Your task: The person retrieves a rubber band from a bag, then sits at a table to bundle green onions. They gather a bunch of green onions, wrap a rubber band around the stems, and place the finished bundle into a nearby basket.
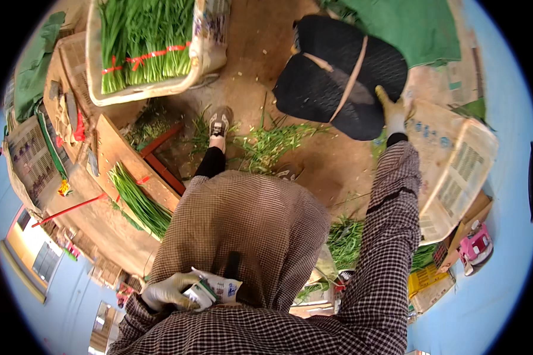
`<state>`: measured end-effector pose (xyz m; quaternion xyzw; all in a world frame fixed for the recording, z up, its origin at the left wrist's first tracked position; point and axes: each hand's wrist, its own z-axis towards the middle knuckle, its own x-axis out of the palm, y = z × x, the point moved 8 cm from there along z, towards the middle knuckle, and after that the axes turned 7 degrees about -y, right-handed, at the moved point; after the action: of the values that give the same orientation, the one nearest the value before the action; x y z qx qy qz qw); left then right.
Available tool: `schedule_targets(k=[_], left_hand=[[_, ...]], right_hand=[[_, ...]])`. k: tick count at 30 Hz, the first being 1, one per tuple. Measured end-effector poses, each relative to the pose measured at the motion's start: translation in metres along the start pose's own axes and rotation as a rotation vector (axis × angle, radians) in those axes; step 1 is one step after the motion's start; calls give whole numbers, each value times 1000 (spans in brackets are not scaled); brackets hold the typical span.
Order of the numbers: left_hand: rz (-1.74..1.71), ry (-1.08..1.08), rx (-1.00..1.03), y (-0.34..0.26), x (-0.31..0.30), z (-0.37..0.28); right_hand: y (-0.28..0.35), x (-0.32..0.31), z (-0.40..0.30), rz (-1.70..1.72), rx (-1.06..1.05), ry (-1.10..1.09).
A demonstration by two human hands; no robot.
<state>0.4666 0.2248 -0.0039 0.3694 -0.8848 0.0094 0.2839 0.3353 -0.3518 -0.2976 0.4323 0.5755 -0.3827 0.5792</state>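
Note:
My left hand [171,290], in a pale glove, is at my lap, closed around a small white box [200,295] with a green edge. A soft white packet [222,286] with blue print sits against the box. My right arm reaches forward, and my gloved right hand [394,112] grips the near right edge of a black padded seat [337,80]. One digit lies on top of the seat; the others are mostly hidden. A beige strap [353,80] runs across the seat.
A white plastic crate [211,62] ahead holds green leafy stalks [149,49] tied with red tape. Another bundle [142,204] lies on a wooden board [115,164] to the left. Loose leaves [271,144] litter the floor by my shoe [219,124]. A pale crate [453,173] stands at right.

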Motion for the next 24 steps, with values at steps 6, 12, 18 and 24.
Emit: schedule_targets(k=[6,12,18,24], left_hand=[[-33,-35,-39,0,-15,20],[-3,-70,-196,4,-14,19],[-114,-113,-163,7,3,7],[206,103,-5,-9,34,-10]], right_hand=[[34,-1,-23,636,113,108],[9,1,-104,473,349,347],[9,-40,-134,132,254,-21],[-20,-8,-327,599,485,387]])
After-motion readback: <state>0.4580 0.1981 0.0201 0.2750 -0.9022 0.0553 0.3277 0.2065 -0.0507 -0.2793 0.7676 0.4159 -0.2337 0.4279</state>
